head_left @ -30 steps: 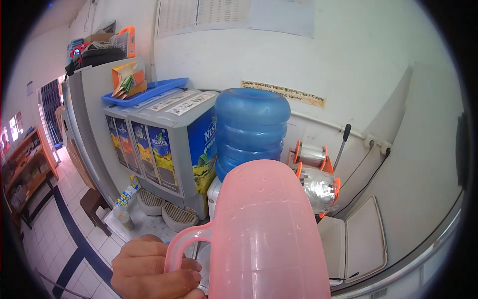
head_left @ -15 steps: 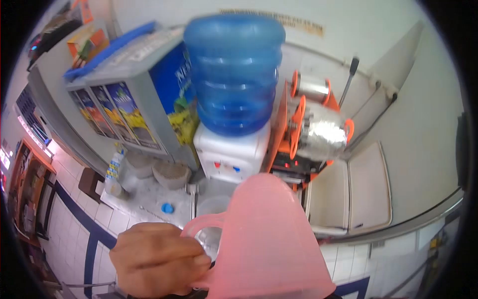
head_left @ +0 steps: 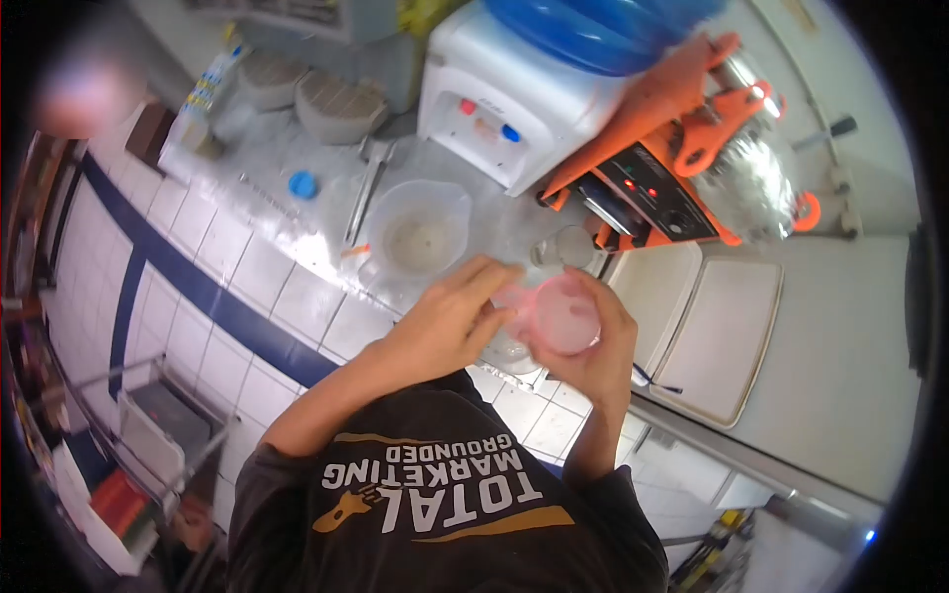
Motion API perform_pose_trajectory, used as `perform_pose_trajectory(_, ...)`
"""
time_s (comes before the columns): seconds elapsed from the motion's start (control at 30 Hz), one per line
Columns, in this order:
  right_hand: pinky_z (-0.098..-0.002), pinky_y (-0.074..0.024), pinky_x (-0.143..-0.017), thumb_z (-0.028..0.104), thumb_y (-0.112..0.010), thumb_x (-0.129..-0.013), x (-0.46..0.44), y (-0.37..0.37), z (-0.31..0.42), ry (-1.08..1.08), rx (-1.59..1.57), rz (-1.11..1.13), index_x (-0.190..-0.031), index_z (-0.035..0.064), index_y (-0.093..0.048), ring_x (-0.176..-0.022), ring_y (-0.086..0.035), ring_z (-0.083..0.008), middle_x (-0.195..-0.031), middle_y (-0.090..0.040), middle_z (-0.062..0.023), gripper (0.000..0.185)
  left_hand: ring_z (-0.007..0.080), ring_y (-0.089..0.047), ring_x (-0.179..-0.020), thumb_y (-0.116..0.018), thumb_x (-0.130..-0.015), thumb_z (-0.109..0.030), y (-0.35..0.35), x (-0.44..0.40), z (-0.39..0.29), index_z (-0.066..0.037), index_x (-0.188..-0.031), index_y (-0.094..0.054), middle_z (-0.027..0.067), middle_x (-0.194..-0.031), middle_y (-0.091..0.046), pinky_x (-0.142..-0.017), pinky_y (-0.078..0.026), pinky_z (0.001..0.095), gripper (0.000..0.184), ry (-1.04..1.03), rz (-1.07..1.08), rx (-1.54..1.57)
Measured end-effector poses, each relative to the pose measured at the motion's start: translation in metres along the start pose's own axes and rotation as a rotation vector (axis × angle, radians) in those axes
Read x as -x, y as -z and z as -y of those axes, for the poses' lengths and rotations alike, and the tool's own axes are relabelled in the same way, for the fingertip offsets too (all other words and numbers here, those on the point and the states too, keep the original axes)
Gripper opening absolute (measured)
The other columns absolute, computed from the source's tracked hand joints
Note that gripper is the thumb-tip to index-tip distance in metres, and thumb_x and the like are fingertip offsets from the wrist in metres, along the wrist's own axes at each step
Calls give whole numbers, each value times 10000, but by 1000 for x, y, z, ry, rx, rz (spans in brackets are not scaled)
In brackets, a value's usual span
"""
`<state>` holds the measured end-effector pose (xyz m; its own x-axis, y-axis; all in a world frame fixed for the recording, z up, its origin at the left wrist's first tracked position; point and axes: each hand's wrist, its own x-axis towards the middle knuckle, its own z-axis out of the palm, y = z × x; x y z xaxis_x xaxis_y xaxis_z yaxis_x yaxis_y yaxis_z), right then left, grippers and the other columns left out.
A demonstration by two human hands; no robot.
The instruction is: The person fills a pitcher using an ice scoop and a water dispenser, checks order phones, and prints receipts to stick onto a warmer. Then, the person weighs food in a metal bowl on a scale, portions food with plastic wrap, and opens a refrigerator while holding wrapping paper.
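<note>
In front of my chest is a pink translucent plastic pitcher [head_left: 565, 321], seen end-on. My left hand [head_left: 450, 316] has its fingers closed at the handle side, and my right hand [head_left: 605, 346] wraps round the body. Whether I look at its mouth or its base, I cannot tell. Beyond my left hand, a clear plastic measuring jug [head_left: 420, 232] stands on the metal counter [head_left: 267, 222]. A clear cup [head_left: 565, 247] is just past my right fingertips. Another clear container [head_left: 512, 354] is partly hidden below my hands.
A white water dispenser [head_left: 494, 124] with a blue bottle [head_left: 603, 30] stands behind. To its right is an orange cup-sealing machine [head_left: 652, 198]. A blue cap [head_left: 302, 184] and a metal-handled tool [head_left: 368, 188] lie left of the jug. White trays [head_left: 717, 341] sit at the right.
The view has tilted down. The pitcher, close to the camera before with one hand at its handle, is now lower and farther away. My right hand now holds its body too.
</note>
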<state>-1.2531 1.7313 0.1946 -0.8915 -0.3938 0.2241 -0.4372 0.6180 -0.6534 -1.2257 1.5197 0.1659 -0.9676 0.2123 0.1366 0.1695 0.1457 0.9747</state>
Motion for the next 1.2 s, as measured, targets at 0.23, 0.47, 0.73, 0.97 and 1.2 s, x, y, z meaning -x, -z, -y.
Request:
perform_pose_trajectory(0.23, -439, -525, -865, 393, -842, -656, -45, -95, -70, -261, 336, -173, -1218, 52, -583, -1023, -659, -350, -1124, -668, -184, 707, 357, -657, -898, -678, -885, -159, 25, 99, -6, -4, -1205, -583, 181, -1128, -601, -767, -540, 402, 368, 43, 32, -182)
perform_pose_trajectory(0.47, -448, -503, -924, 366, -795, -670, -70, -185, -176, -395, 622, -58, -1220, -11, -524, -1105, -620, -385, -1167, -646, -215, 720, 341, -663, -907, -699, -867, -135, 138, 208, -20, 28, -1145, -622, 176, -1055, -648, -767, -548, 398, 332, 84, -125, -19)
perform_pose_trajectory(0.73, -465, -536, -814, 527, -736, -722, -57, -163, -122, -416, 961, -18, -1042, 13, -708, -941, -679, -406, -1003, -718, -194, 606, 264, -646, -827, -658, -902, -183, 338, 351, -45, 22, -1179, -617, 166, -1012, -634, -687, -536, 337, 347, -289, -190, 57)
perform_pose_trajectory(0.97, -450, -558, -699, 387, -666, -813, -69, -181, 59, -411, 1083, -615, -902, 28, -718, -792, -706, -341, -848, -726, -158, 373, 185, -591, -705, -632, -777, -136, 492, 427, -45, -30, -815, -614, 71, -835, -601, -604, -464, 306, 115, -256, -431, -310)
perform_pose_trajectory(1.2, -344, -560, -678, 306, -672, -899, -224, -445, 278, -18, 757, -656, -977, 65, -690, -793, -701, -236, -877, -713, -120, 254, 138, -590, -756, -653, -744, -200, 706, 496, -10, -65, -728, -632, -8, -762, -590, -614, -439, 269, 138, -88, -137, -581)
